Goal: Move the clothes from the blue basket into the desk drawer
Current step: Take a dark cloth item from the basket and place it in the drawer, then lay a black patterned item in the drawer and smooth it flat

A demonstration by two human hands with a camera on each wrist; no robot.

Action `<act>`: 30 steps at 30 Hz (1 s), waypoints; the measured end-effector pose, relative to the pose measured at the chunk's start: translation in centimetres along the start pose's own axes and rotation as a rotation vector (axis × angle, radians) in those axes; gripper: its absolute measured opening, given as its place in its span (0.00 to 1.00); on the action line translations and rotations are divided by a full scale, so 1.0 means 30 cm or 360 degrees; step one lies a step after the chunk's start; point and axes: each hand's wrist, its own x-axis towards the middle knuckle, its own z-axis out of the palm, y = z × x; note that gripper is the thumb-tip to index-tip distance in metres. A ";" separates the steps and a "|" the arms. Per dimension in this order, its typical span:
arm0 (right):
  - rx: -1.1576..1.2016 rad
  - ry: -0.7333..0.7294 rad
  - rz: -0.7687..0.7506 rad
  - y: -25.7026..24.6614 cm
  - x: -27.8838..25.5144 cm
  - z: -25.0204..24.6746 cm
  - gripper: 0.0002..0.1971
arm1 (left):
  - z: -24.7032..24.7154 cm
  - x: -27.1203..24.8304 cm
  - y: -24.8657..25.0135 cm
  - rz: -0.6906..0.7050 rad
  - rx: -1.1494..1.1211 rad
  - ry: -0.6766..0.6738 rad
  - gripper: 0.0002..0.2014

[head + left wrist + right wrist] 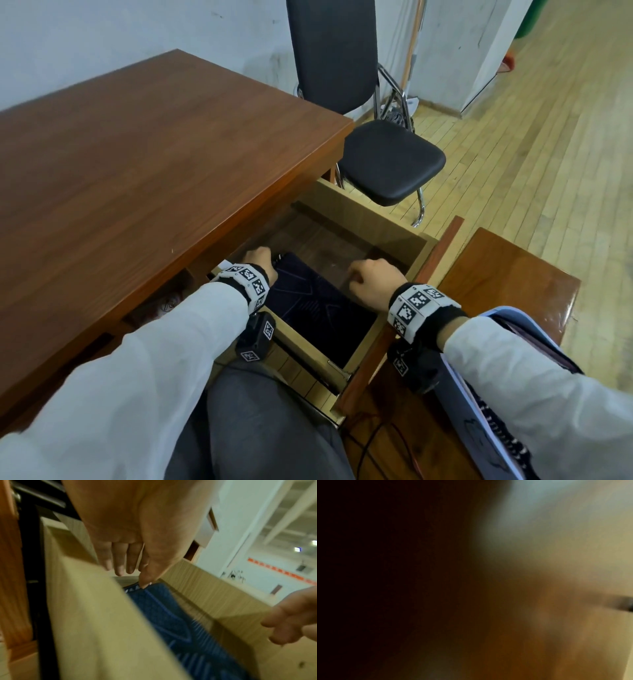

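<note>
Clothes: 1 dark blue folded garment [308, 305] lies flat in the open drawer [416, 260] under the bench [154, 154], its long axis running from near right to far left, along the drawer's length. Its near end is in shadow, and the left forearm covers its near left edge. The left hand [258, 262] is at the garment's far left corner; in the left wrist view the fingers [120, 561] point down nearly straight and the thumb tip touches the cloth edge, with no clear pinch. The right hand [373, 281] hovers over the garment's right side, fingers loosely curled and holding nothing. The right wrist view is a dark blur and shows nothing usable. The blue basket [479, 401] at the near right is mostly hidden behind the right sleeve and cut off by the picture's edge.
</note>
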 end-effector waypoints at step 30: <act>0.0270 -0.0172 0.0698 0.509 -0.582 0.012 0.14 | 0.089 -0.536 0.607 0.0712 -0.0542 -0.0087 0.08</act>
